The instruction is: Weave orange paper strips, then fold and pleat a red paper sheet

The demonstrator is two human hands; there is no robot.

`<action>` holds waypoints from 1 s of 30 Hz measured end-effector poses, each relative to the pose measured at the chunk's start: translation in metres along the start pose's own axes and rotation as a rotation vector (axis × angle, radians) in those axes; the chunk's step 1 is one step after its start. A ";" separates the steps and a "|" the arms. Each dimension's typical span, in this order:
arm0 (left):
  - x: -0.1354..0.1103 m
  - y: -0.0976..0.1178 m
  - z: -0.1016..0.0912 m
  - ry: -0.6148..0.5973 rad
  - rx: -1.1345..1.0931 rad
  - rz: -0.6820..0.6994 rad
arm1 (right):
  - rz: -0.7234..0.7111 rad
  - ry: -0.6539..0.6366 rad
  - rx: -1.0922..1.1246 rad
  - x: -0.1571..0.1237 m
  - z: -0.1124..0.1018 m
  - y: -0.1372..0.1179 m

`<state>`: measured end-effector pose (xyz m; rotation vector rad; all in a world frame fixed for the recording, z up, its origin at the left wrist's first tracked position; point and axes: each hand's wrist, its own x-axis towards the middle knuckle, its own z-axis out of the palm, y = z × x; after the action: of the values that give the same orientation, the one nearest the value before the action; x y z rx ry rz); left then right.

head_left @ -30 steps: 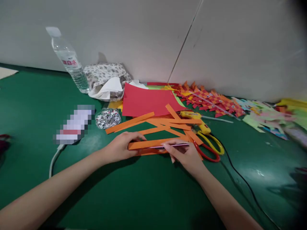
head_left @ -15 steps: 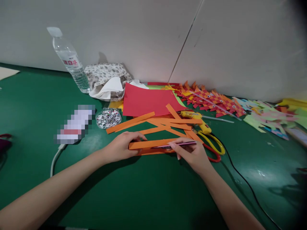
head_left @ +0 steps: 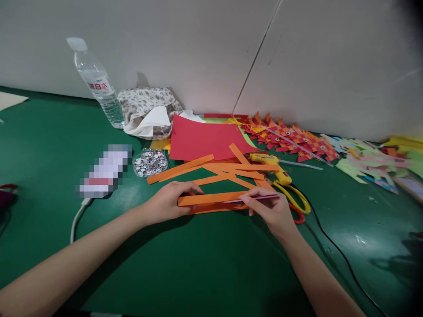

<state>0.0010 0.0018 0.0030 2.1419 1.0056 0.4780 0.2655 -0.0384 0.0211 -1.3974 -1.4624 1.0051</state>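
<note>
A folded orange paper strip [head_left: 211,199] spans the gap between my hands, its upper and lower layers apart. My left hand [head_left: 168,201] is closed around its left end, thumb and fingers at the fold. In my right hand [head_left: 271,209] a slim pink-and-dark, pen-like tool [head_left: 269,197] is pinched, lying nearly level with its tip pointing left along the strip; its exact kind is unclear. My right fingers also touch the strip's right end. Just behind, several loose orange strips [head_left: 244,167] lie crossed over each other on the green table [head_left: 185,273].
Behind the strips are red paper [head_left: 205,138], a yellow glue gun [head_left: 280,171] and yellow-and-red-handled scissors [head_left: 299,198]. Googly eyes [head_left: 150,163], a phone [head_left: 107,169] on a cable, a bottle [head_left: 102,88] and tissues [head_left: 148,112] stand left. Woven paper fish [head_left: 297,138] lie right.
My right hand has slid to the right along the strip, carrying the pen-like tool with it. The left hand keeps its hold at the left end.
</note>
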 end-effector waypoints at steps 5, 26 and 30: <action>0.000 -0.003 0.001 0.005 0.000 0.011 | -0.027 0.002 -0.019 0.004 -0.009 0.006; 0.002 0.003 -0.001 -0.010 -0.024 0.025 | 0.138 -0.204 0.031 -0.002 0.016 -0.003; 0.002 0.003 0.000 -0.006 -0.034 0.037 | 0.142 -0.213 0.024 -0.002 0.017 -0.002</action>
<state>0.0035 0.0021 0.0056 2.1339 0.9494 0.5026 0.2486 -0.0401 0.0175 -1.4268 -1.5138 1.2902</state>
